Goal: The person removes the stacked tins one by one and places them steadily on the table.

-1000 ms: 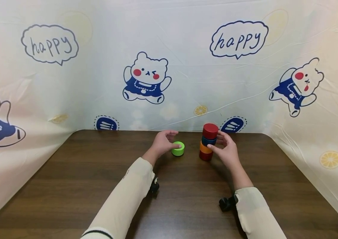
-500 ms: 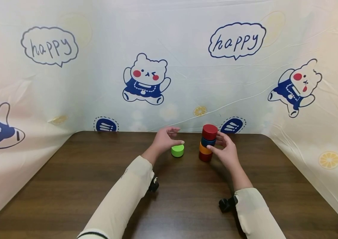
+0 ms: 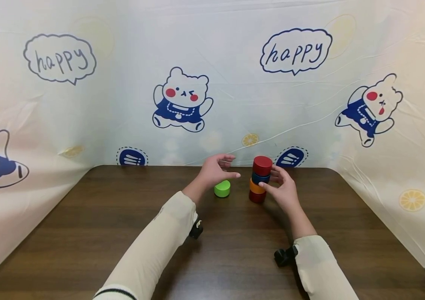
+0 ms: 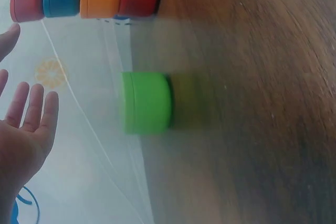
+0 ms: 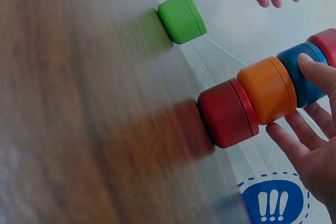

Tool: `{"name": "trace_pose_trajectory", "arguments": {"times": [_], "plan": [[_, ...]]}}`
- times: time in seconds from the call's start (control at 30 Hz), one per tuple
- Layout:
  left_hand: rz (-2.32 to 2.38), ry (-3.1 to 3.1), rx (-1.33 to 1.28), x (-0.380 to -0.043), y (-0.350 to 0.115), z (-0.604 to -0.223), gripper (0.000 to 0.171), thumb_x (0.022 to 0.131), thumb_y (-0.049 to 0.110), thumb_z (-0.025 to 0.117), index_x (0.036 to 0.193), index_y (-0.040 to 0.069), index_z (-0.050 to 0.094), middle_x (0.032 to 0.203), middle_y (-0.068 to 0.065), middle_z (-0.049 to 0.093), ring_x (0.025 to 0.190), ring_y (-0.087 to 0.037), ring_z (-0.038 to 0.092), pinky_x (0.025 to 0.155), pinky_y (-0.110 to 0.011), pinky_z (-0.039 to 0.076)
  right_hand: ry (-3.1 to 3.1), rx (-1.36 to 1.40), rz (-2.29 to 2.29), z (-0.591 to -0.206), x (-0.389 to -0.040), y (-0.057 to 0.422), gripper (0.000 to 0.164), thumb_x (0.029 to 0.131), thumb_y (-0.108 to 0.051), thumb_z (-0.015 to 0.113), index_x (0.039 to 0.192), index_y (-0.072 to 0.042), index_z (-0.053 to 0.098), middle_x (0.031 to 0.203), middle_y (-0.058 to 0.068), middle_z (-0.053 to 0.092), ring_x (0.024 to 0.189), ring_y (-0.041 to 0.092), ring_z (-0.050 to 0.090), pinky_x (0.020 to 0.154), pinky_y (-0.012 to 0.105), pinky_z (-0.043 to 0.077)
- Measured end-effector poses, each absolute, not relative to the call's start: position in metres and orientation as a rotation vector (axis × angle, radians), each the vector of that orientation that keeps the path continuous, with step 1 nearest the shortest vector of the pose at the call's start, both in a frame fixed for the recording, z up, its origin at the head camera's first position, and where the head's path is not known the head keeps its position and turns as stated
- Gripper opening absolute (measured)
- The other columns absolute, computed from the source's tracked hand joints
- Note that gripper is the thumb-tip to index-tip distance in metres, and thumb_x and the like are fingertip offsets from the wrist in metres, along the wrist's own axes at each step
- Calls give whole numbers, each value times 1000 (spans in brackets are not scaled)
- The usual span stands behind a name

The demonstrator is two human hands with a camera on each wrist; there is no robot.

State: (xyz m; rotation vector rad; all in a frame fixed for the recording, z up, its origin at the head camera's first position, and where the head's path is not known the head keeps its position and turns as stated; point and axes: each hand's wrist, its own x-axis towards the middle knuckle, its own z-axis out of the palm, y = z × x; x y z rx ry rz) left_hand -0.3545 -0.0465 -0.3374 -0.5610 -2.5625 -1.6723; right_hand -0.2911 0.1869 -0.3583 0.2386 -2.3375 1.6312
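- The left hand (image 3: 216,170) holds nothing; its thumb and fingers are spread apart, with a gap between them that faces the right hand.
- A green cylinder (image 3: 222,189) stands upright on the table (image 3: 220,258) below the left hand, apart from its fingers; a seam line runs near its upper end.
- The right hand (image 3: 282,187) reaches round the stack from the stack's outer side, thumb on the near face and the other fingers behind.
- The right thumb presses on the blue cylinder (image 3: 260,178), third from the bottom, and the right hand pinches it between thumb and fingers.
- A red cylinder (image 3: 262,166) sits on top of the blue one, above the right thumb.
- An orange cylinder (image 3: 257,187) lies directly under the blue one; whether a right fingertip also touches it I cannot tell.
- A dark red cylinder (image 3: 257,196) forms the base, standing on the table below the right hand's fingers.
- The stack stands between the two hands, near the left thumb tip but not touching it.
- Behind both hands hangs a pale cloth (image 3: 235,104) printed with bears and "happy" bubbles.
- Cream sleeves (image 3: 156,241) cover both forearms, and a small black camera (image 3: 282,257) sits at each wrist.
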Motion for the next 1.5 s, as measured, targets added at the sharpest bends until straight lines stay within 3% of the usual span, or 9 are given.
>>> {"name": "trace_pose_trajectory", "arguments": {"times": [0.4,0.6,0.8,1.17,1.5], "plan": [[-1671,-2555,-654,-350,-37,-329,52,78,20,83,126,16,64,123,-2,64,112,-20,59,92,-35,52,-2340,243,1640,-362,-297,189,65,87,-6,73,143,-1,42,136,26,51,120,43,51,101,58,41],[-1643,-2565,-670,-350,-31,-329,51,79,19,83,126,16,64,123,-2,64,113,-20,60,91,-35,53,-2339,225,1661,-383,-319,199,67,85,-17,78,143,-9,45,137,18,53,121,37,52,102,54,42],[-1618,-2558,-721,-350,-20,-330,53,79,21,83,128,15,63,125,-3,63,115,-25,60,91,-35,53,-2352,243,1632,-390,-323,202,68,83,-24,79,141,-10,47,134,17,55,119,36,54,99,54,45],[-1603,-2533,-724,-348,5,-326,60,78,20,84,133,16,60,128,-3,62,115,-24,60,84,-32,56,-2425,259,1637,-396,-327,205,69,83,-17,79,143,-10,44,133,19,55,120,36,54,97,53,47],[-1680,-2487,-661,-353,19,-328,60,79,18,83,134,19,59,128,-2,62,114,-23,60,86,-35,55,-2492,239,1694,-396,-327,207,69,84,-15,78,143,-10,42,136,20,53,123,37,52,101,50,45]]}}
